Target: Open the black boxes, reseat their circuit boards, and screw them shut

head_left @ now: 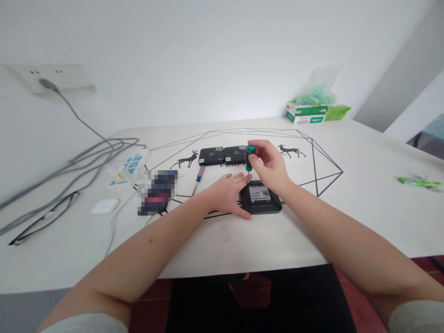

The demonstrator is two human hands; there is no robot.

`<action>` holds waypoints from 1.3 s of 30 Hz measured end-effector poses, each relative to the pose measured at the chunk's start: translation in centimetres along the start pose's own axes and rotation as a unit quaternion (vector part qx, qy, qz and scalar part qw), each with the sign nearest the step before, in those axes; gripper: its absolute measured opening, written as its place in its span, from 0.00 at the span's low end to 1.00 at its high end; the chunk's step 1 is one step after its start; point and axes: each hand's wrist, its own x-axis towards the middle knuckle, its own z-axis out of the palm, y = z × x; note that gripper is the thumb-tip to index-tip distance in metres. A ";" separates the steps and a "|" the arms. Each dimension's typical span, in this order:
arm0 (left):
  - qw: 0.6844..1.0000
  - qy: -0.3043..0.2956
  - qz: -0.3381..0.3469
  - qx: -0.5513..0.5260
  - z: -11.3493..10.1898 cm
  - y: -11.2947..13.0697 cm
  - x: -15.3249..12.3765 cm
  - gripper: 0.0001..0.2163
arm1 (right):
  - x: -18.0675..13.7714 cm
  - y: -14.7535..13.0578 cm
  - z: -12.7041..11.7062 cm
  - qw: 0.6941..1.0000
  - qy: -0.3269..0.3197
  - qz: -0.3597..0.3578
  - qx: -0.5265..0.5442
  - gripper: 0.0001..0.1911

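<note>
A black set-top box (278,202) lies on the table with its labelled underside up. My left hand (231,193) holds its left side, fingers at the far corner and thumb at the near one. In my right hand (268,162) is a green-and-black screwdriver (250,158), gripped by the handle and nearly upright. Its shaft points down at the far left corner of the box; whether the tip sits in a screw cannot be made out. Two similar black boxes, one at the left (211,156) and one at the right (233,154), lie behind my hands.
Left of my hands are a second screwdriver (199,175), a blurred-out phone-like object (158,192), a white case (105,206), glasses (45,219) and a power strip (130,169) with grey cables. Green-and-white boxes (307,111) stand at the back right; a green packet (419,182) lies far right.
</note>
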 end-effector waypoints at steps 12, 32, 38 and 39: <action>1.000 0.001 0.006 0.022 -0.1 0.1 0.0 0.63 | 0.1 0.3 -0.1 1.000 -0.017 0.002 -0.024 0.24; 0.999 -0.003 0.011 0.032 -0.1 0.0 0.0 0.62 | -0.1 -0.2 -0.3 0.998 -0.044 -0.027 -0.040 0.20; 0.999 0.002 0.013 0.034 -0.2 0.0 0.1 0.62 | 0.3 -0.4 -0.4 0.995 -0.032 -0.044 -0.083 0.22; 0.999 0.001 0.012 0.033 -0.1 0.0 0.1 0.63 | 0.3 -0.4 -0.4 0.995 -0.029 -0.047 -0.082 0.21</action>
